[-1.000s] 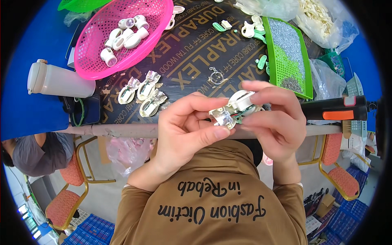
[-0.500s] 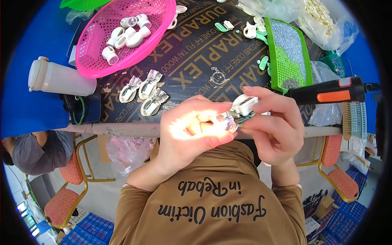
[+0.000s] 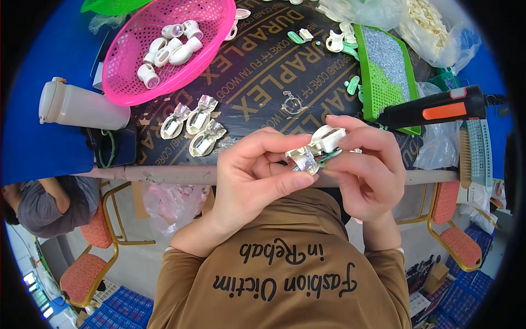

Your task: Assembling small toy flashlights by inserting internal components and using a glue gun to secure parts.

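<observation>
Tabletop (image 3: pixel 249 90): dark; its near edge passes beneath both hands, and three similar opened pieces (image 3: pixel 203 144) lie to their left.
Left hand (image 3: pixel 241 178): grip pinched, thumb and forefinger clamped on the silver cup.
Right hand (image 3: pixel 378 172): grip together on the white case.
White case (image 3: pixel 327 139): between the hands, nearer the right, up and right of the cup; the pair's long axis slants that way.
Silver cup (image 3: pixel 303 160): at the left fingertips.
Green strip (image 3: pixel 327 157): just below the case.

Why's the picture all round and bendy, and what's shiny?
Head view: fisheye bending leaves black corners and gently bows the table's front edge; head view: light glints off the silvery part being held and the silver-tipped pieces; head view: a bright patch, lower left, looks washed out.
</observation>
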Action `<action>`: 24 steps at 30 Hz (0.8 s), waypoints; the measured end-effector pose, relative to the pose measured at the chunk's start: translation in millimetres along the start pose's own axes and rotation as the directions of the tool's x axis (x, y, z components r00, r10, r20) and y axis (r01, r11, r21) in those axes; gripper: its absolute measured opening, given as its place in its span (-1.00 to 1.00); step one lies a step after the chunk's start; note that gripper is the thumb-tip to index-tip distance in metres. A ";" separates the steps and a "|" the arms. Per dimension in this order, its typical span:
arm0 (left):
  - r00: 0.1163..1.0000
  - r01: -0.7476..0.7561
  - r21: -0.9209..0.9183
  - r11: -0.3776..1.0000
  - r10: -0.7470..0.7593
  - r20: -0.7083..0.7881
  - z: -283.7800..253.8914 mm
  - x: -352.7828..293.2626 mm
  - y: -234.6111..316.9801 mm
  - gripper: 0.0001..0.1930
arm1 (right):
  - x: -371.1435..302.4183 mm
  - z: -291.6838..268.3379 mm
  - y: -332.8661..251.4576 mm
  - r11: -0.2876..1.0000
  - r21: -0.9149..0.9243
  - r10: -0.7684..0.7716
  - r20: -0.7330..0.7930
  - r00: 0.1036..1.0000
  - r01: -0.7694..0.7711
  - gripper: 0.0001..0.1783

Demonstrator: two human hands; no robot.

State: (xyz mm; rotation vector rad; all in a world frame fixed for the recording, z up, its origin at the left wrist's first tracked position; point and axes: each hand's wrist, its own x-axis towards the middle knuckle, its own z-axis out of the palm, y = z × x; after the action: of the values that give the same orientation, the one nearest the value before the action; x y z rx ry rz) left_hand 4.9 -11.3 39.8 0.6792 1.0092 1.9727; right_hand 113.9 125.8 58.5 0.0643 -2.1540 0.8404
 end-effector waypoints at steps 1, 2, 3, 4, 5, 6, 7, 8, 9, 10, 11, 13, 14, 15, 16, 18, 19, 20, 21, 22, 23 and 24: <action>1.000 0.002 0.000 1.000 -0.002 0.000 0.7 0.5 0.3 -0.62 | 0.5 0.5 1.2 1.000 0.012 -0.007 -0.005 1.000 0.007 -0.77; 1.000 0.002 -0.007 1.000 -0.002 -0.003 1.2 0.9 0.7 -0.61 | 0.9 0.2 1.1 1.000 0.021 -0.003 -0.008 1.000 0.003 -0.77; 1.000 0.003 -0.013 1.000 -0.003 -0.007 1.6 1.2 0.8 -0.61 | 1.2 -0.4 1.2 1.000 0.021 -0.001 -0.008 1.000 0.001 -0.77; 1.000 0.003 -0.012 1.000 -0.003 -0.007 1.9 0.9 0.8 -0.61 | 1.0 -1.3 1.0 1.000 0.025 -0.004 -0.007 1.000 0.005 -0.77; 1.000 0.000 -0.008 1.000 0.000 -0.010 2.2 0.7 0.8 -0.60 | 0.7 -1.6 0.8 1.000 0.029 -0.008 -0.005 1.000 0.008 -0.77; 1.000 -0.003 -0.005 1.000 0.003 -0.013 2.3 0.3 0.9 -0.60 | 0.3 -1.4 0.3 1.000 0.030 -0.008 -0.006 1.000 0.008 -0.77; 1.000 -0.004 -0.004 1.000 0.004 -0.012 2.5 0.5 1.2 -0.60 | 0.1 -1.5 -0.2 0.999 0.032 -0.002 -0.003 1.000 0.002 -0.76; 1.000 -0.005 -0.012 1.000 0.005 -0.010 2.6 0.5 1.5 -0.60 | 0.0 -1.5 -0.5 0.999 0.035 0.003 0.000 1.000 -0.003 -0.76; 1.000 -0.006 -0.019 1.000 0.006 -0.009 2.6 0.6 1.7 -0.60 | 0.1 -1.2 -0.2 0.999 0.035 0.002 0.000 1.000 -0.002 -0.76; 1.000 -0.007 -0.019 1.000 0.007 -0.008 2.6 0.7 1.7 -0.60 | 0.0 -1.0 0.1 0.999 0.034 -0.006 -0.005 1.000 0.007 -0.76; 1.000 -0.008 -0.012 1.000 0.008 -0.009 2.4 0.8 1.6 -0.61 | -0.3 -0.7 0.3 0.999 0.034 -0.015 -0.008 1.000 0.016 -0.76; 1.000 -0.010 -0.005 1.000 0.010 -0.009 1.1 1.2 3.2 -0.61 | -1.2 2.2 -0.3 1.000 0.015 -0.021 -0.027 0.999 0.022 -0.76; 1.000 0.024 0.106 0.994 -0.023 -0.005 -1.0 1.3 6.1 -0.62 | -1.8 3.3 -0.2 1.000 -0.004 -0.026 -0.044 0.999 0.026 -0.77; 0.998 0.056 0.216 0.975 -0.057 -0.004 -2.0 1.7 7.6 -0.62 | -2.0 3.6 1.0 1.000 -0.005 -0.026 -0.045 0.999 0.026 -0.77; 0.999 0.037 0.197 0.980 -0.038 0.004 -2.5 1.8 5.7 -0.63 | -1.6 4.5 2.4 0.999 -0.015 -0.043 -0.043 0.998 0.042 -0.77; 1.000 0.001 0.014 1.000 0.000 -0.025 1.4 1.0 -0.2 -0.63 | -2.3 5.9 2.5 0.999 -0.020 -0.044 -0.036 0.998 0.044 -0.78; 1.000 -0.005 0.026 1.000 0.006 -0.014 0.3 0.9 -0.6 -0.63 | -2.3 5.3 2.3 0.999 -0.020 -0.044 -0.036 0.998 0.044 -0.78; 1.000 -0.005 0.026 1.000 0.006 -0.014 0.0 1.0 -0.8 -0.63 | -2.1 4.1 2.1 0.999 -0.008 -0.036 -0.026 0.999 0.036 -0.78; 1.000 -0.011 0.030 0.999 0.012 -0.009 -0.3 0.9 -0.9 -0.63 | -2.1 3.2 2.1 1.000 0.004 -0.028 -0.015 0.999 0.028 -0.78; 1.000 -0.018 0.034 0.999 0.019 -0.004 -0.2 1.2 -0.9 -0.63 | -2.3 2.5 2.5 1.000 0.003 -0.029 -0.015 0.999 0.029 -0.78; 1.000 -0.019 0.034 0.999 0.019 -0.003 -0.2 1.6 -0.6 -0.63 | -2.6 2.1 3.1 1.000 0.009 -0.026 -0.013 1.000 0.027 -0.77; 1.000 -0.011 0.022 1.000 0.011 0.001 -0.3 2.0 -0.1 -0.62 | -2.7 1.8 3.3 1.000 0.015 -0.024 -0.011 1.000 0.024 -0.77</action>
State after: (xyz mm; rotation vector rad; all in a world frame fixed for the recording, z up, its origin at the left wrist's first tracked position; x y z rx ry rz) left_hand 3.6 -9.7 39.8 0.6986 1.0298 1.9735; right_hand 113.6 126.6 54.0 0.0927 -2.1327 0.8413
